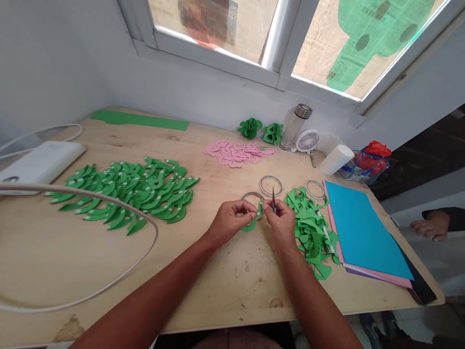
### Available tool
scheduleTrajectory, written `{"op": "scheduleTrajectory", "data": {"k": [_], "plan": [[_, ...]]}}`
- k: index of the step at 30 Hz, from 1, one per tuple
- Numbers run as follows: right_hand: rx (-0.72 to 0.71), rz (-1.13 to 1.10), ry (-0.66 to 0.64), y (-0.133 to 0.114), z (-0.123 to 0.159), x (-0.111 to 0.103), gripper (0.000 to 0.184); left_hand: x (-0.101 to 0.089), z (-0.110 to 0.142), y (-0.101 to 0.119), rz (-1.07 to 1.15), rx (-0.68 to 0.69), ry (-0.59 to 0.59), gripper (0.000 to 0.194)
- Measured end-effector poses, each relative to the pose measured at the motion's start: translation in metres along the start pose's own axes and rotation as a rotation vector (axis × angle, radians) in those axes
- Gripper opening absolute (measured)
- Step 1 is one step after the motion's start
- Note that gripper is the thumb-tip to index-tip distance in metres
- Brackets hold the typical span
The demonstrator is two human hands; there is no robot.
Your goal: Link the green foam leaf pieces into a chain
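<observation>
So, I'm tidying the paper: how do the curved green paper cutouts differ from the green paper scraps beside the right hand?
The curved green paper cutouts lie overlapping in a broad spread; the green paper scraps form a narrower, jumbled heap. The cutouts repeat a similar arc shape; the scraps vary irregularly. Many cutouts bear pale strips; the scraps look plain green. Both rest on the pale wooden table.

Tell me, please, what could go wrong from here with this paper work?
The pointed scissors in the right hand stick up close to the left hand, so a finger might be nicked.
The small green piece, if dropped, could get mixed with the loose green scraps nearby.
The looping cable might drag the green cut-outs.
</observation>
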State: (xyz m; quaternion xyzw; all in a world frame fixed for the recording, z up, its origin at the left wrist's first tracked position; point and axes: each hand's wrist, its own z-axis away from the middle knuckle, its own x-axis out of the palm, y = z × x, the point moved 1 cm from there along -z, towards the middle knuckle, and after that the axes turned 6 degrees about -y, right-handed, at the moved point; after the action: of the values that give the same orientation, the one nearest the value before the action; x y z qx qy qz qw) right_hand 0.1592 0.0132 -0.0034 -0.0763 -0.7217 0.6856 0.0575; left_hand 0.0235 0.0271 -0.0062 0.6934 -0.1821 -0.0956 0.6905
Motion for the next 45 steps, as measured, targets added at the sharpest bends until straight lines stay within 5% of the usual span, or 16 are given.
{"op": "scheduleTrajectory", "data": {"k": [27, 32, 45], "plan": [[-0.048, 0.126, -0.083, 0.008, 0.004, 0.003, 0.016, 0.001, -0.001, -0.005, 0.387, -0.026, 0.211, 0.034], [-0.06, 0.135, -0.089, 0.009, 0.004, 0.004, 0.015, 0.002, -0.001, -0.005, 0.406, -0.006, 0.251, 0.028], [-0.069, 0.139, -0.047, 0.001, 0.005, 0.003, 0.014, -0.001, 0.005, 0.004, 0.123, 0.06, 0.085, 0.02]]}}
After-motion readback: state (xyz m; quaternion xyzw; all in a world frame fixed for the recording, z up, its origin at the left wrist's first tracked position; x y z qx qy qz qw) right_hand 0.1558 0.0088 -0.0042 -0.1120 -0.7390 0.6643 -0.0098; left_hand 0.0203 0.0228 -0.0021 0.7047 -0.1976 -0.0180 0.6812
